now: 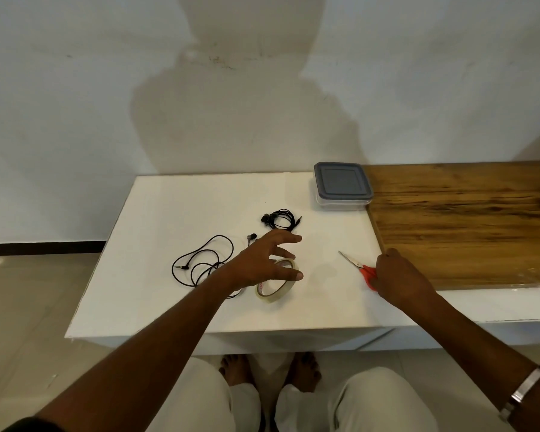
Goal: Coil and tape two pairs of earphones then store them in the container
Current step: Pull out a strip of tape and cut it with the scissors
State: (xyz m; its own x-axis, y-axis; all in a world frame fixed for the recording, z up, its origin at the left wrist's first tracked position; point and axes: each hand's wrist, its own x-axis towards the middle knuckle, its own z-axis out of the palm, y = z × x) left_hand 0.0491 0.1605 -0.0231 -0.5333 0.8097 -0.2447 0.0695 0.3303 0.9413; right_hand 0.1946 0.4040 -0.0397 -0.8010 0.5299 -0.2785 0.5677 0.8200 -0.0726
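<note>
On the white desk (169, 213) my left hand (262, 263) hovers, fingers spread, over the clear tape roll (273, 286); my right hand (399, 275) grips the red-handled scissors (357, 265). Loose black earphones (200, 260) lie left, coiled black earphones (279, 219) mid-desk, the grey-lidded clear plastic container (342, 187) at the far edge.

One head-worn wide-angle view looks forward and steeply down, close over the white table (175, 307) against a wall.
</note>
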